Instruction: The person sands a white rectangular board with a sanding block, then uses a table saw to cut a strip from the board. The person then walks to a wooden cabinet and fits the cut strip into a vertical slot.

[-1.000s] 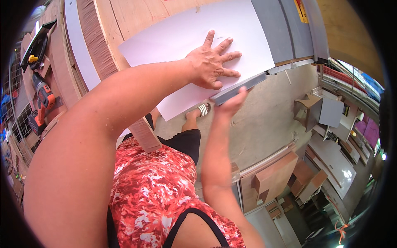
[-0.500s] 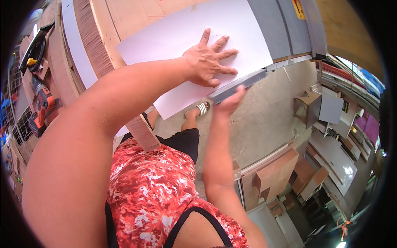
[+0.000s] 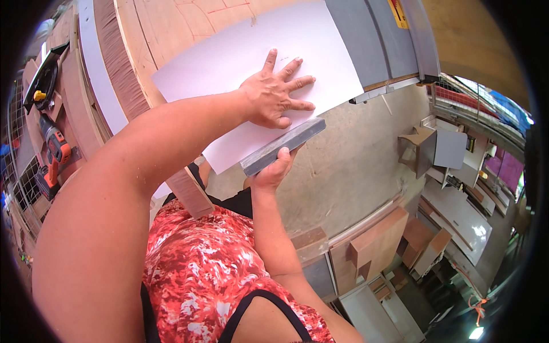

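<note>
My left hand (image 3: 277, 94) lies flat with spread fingers on a white sheet (image 3: 229, 57), which looks like a thin laminate panel. In my right hand (image 3: 274, 171) is a long, grey, bar-shaped sanding block (image 3: 283, 146), gripped from below with the thumb along its near side. The block lies along the sheet's near edge, just below my left hand. Whether its hidden face touches that edge, I cannot tell.
Under the sheet is a wooden worktop (image 3: 143, 34), with a grey machine table (image 3: 366, 40) at its right. An orange and black cordless drill (image 3: 54, 146) lies at the left. Wooden boxes (image 3: 374, 240) and panels stand on the concrete floor (image 3: 343, 166).
My right hand has drawn the sanding block left and nearer to me along the sheet's edge. My left hand stays flat on the sheet, while the whole view has shifted slightly.
</note>
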Demonstrator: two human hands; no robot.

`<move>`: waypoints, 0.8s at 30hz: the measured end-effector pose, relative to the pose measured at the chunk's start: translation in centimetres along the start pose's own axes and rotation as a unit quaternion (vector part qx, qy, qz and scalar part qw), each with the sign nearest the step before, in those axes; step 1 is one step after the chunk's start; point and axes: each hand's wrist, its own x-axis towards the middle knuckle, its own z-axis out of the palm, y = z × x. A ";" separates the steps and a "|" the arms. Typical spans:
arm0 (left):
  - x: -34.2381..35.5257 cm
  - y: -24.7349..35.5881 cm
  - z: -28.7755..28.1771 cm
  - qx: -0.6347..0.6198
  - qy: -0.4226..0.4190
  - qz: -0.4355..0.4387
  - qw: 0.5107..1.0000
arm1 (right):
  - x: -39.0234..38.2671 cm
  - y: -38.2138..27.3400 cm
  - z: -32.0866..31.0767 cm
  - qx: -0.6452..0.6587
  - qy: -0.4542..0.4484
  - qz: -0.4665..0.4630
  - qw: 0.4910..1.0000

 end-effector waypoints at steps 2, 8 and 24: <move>0.0 0.1 0.0 0.000 0.005 0.001 1.000 | 1.5 0.0 -0.3 0.029 0.015 0.006 0.999; 0.2 0.3 0.0 -0.001 0.003 -0.001 1.000 | 5.4 0.4 -3.0 -0.027 0.016 0.027 0.999; 0.1 -0.1 0.1 -0.001 0.004 -0.011 1.000 | 0.9 -0.3 0.4 -0.087 0.011 -0.037 0.995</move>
